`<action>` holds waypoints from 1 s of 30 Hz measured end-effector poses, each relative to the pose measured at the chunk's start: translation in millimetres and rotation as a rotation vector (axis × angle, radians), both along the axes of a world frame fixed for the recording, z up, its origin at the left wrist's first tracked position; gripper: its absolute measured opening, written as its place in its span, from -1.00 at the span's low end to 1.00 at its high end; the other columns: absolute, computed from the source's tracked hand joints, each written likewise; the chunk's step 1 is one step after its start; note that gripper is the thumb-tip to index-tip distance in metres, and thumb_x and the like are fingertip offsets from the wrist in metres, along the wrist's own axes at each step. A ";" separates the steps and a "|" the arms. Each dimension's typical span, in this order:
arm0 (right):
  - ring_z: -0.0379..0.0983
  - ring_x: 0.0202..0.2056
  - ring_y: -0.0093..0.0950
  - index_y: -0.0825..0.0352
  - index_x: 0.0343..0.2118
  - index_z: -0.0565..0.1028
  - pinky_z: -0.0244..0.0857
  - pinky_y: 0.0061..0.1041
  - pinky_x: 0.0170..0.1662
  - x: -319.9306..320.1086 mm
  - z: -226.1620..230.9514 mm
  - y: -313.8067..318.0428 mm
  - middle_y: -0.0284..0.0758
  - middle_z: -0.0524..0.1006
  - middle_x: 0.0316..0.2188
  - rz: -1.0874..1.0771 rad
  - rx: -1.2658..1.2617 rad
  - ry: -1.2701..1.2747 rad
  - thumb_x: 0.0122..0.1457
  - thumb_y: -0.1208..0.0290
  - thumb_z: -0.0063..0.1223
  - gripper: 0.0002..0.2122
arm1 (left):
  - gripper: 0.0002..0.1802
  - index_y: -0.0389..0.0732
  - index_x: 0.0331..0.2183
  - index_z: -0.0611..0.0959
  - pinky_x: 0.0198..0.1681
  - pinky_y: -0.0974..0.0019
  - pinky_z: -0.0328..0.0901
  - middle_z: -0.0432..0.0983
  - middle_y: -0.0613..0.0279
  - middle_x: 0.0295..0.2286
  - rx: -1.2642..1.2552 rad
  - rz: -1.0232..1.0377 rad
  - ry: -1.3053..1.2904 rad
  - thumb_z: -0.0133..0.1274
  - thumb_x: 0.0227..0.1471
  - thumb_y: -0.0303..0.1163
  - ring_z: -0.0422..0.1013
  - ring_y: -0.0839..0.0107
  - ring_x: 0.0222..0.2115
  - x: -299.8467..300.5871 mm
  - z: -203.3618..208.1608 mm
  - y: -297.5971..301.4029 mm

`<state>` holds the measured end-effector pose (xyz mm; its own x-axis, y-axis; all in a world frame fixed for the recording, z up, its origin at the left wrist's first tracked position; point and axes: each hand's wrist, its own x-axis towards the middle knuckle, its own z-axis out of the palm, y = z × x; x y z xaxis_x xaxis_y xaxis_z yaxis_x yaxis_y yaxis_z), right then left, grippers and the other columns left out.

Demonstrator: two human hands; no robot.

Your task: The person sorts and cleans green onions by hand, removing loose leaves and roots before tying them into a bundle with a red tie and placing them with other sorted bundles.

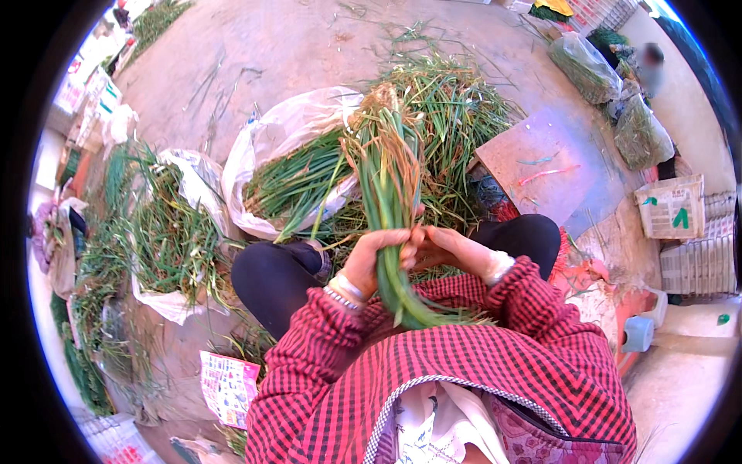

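My left hand (pixel 369 261) is wrapped around a thick bunch of long green leafy stalks (pixel 380 178), which look like garlic chives. The bunch stands out in front of me, with dry brown leaves hanging over its far part; its green lower end bends right across my lap. At its right side, my right hand (pixel 456 249) is closed, fingertips meeting those of the left. What the right fingers pinch is hidden. Just beyond, a white plastic sack (pixel 290 116) lies around more green stalks (pixel 297 182). A heap of loose green and straw-coloured leaves (pixel 452 127) lies behind the bunch.
A flat board (pixel 541 158) stands right of my knee. Further left lies another white sack (pixel 197 182) beside tangled greens (pixel 174 240). Clear bags of greens (pixel 583 69), pale crates (pixel 699 255) and a blue cup (pixel 638 334) are on the right. A printed sheet (pixel 229 387) lies lower left.
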<state>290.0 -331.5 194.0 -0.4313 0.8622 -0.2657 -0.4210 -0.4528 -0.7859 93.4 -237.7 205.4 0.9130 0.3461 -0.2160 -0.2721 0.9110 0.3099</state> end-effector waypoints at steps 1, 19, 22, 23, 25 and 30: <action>0.38 0.09 -0.35 0.30 0.21 0.25 0.28 -0.22 0.15 -11.8 11.3 11.9 -0.24 0.44 0.09 -0.102 0.034 0.033 0.35 -0.06 -0.24 -0.44 | -0.38 -0.27 0.16 0.35 -0.47 0.44 0.31 0.51 0.16 -0.36 0.042 -0.061 0.024 0.05 0.04 -0.41 0.38 0.50 -0.53 -16.7 10.6 -1.5; 0.41 -0.46 -0.67 0.22 -0.31 0.60 0.32 -0.62 -0.40 45.5 16.4 86.6 -0.47 0.57 -0.43 -0.589 0.162 -0.495 0.26 0.15 0.07 -0.77 | -0.43 -0.40 -0.09 0.47 -0.55 0.36 0.33 0.55 -0.06 -0.35 0.278 -0.232 0.585 0.22 -0.21 -0.45 0.42 0.36 -0.62 -138.8 58.6 -64.2; 0.34 -0.45 -0.69 0.21 -0.32 0.61 0.24 -0.60 -0.42 49.9 21.2 91.3 -0.51 0.49 -0.52 -0.707 0.100 -0.713 0.25 0.00 0.05 -0.66 | -0.44 -0.43 -0.12 0.47 -0.56 0.39 0.33 0.54 -0.05 -0.34 0.224 -0.170 0.546 0.25 -0.22 -0.44 0.43 0.40 -0.62 -148.0 54.8 -82.3; 0.35 -0.45 -0.66 0.22 -0.29 0.61 0.25 -0.62 -0.40 74.3 29.1 88.1 -0.48 0.50 -0.50 -0.772 -0.021 -0.725 0.26 -0.03 0.03 -0.64 | -0.45 -0.43 -0.13 0.47 -0.57 0.39 0.32 0.54 -0.05 -0.34 0.226 -0.149 0.525 0.25 -0.21 -0.43 0.42 0.40 -0.62 -145.0 55.8 -84.2; 0.40 -0.41 -0.58 0.24 -0.23 0.59 0.31 -0.59 -0.32 127.8 37.2 82.3 -0.40 0.53 -0.43 -0.946 -0.159 -0.640 0.28 -0.04 -0.02 -0.61 | -0.48 -0.44 -0.16 0.48 -0.59 0.39 0.32 0.53 -0.04 -0.36 0.224 -0.101 0.496 0.24 -0.20 -0.42 0.42 0.40 -0.63 -144.2 54.3 -87.8; 0.48 -0.06 -0.40 0.21 -0.06 0.53 0.34 -0.47 0.03 131.5 33.1 57.8 -0.28 0.50 -0.07 -0.253 0.018 -1.102 0.15 0.05 0.14 -0.61 | -0.45 -0.39 -0.13 0.48 -0.59 0.45 0.30 0.53 -0.03 -0.33 0.120 0.032 0.529 0.23 -0.19 -0.35 0.40 0.43 -0.61 -161.1 46.0 -90.7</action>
